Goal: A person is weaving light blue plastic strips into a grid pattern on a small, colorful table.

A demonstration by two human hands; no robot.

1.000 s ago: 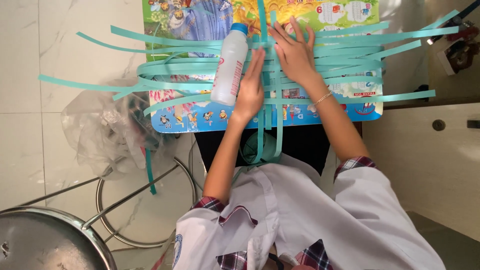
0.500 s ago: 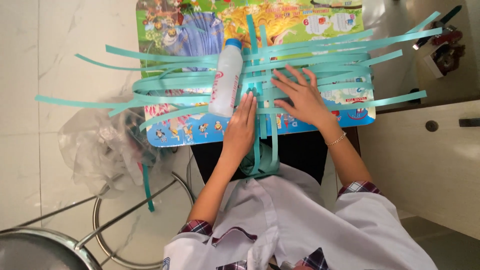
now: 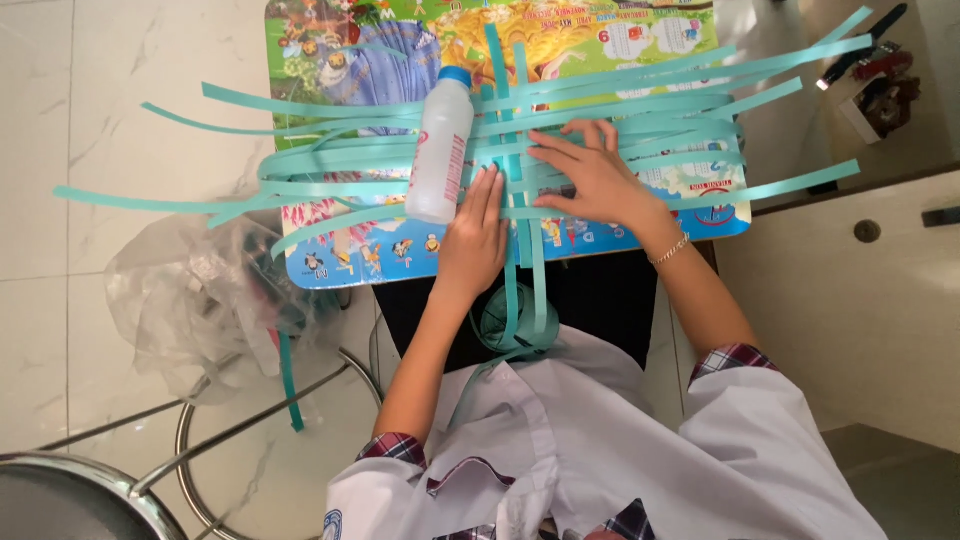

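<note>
Several long teal paper strips (image 3: 640, 100) lie across a colourful picture board (image 3: 360, 50), some running sideways and a few running toward me. My left hand (image 3: 475, 240) lies flat on the strips, fingers together, just right of a white plastic bottle with a blue cap (image 3: 440, 145) that lies on its side. My right hand (image 3: 590, 175) rests palm down on the crossing strips, fingers spread and pointing left. Neither hand grips anything that I can see. Vertical strips (image 3: 520, 280) hang off the board's near edge onto my lap.
A crumpled clear plastic bag (image 3: 190, 290) sits on the marble floor at the left, with a teal strip (image 3: 290, 385) hanging by it. A metal stool frame (image 3: 200, 440) is at lower left. A cream cabinet (image 3: 860, 290) stands at the right, small dark items (image 3: 875, 85) above it.
My right hand has slid from the upper part of the strips down and toward the board's centre. My left hand has shifted slightly lower. The view moved closer.
</note>
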